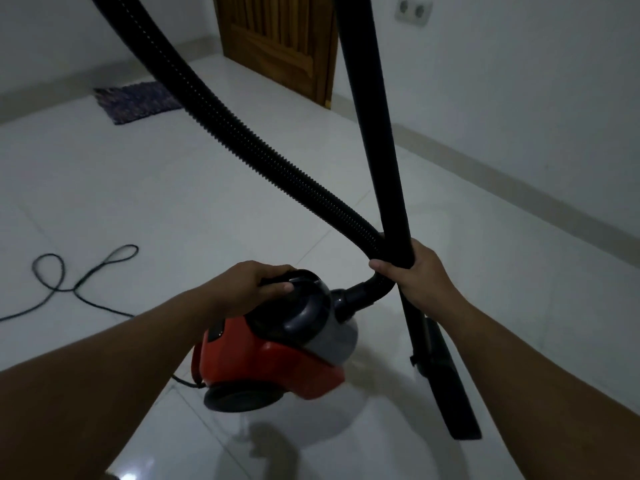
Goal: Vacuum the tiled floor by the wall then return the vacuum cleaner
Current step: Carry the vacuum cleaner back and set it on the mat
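Observation:
A red and grey canister vacuum cleaner (277, 362) hangs just above the white tiled floor (173, 188), tilted nose up. My left hand (256, 280) is closed around its black top handle. My right hand (412, 268) grips the black wand (384, 161) together with the lower end of the ribbed hose (242, 133). The wand runs down to the flat floor nozzle (450, 386), which sits at the lower right. The hose loops up out of the top of the frame.
A black power cord (72, 282) lies in loops on the floor at the left. A small dark mat (138, 100) lies near the far wall. A wooden door (280, 43) stands ahead. The white wall at the right carries a double socket (414, 10).

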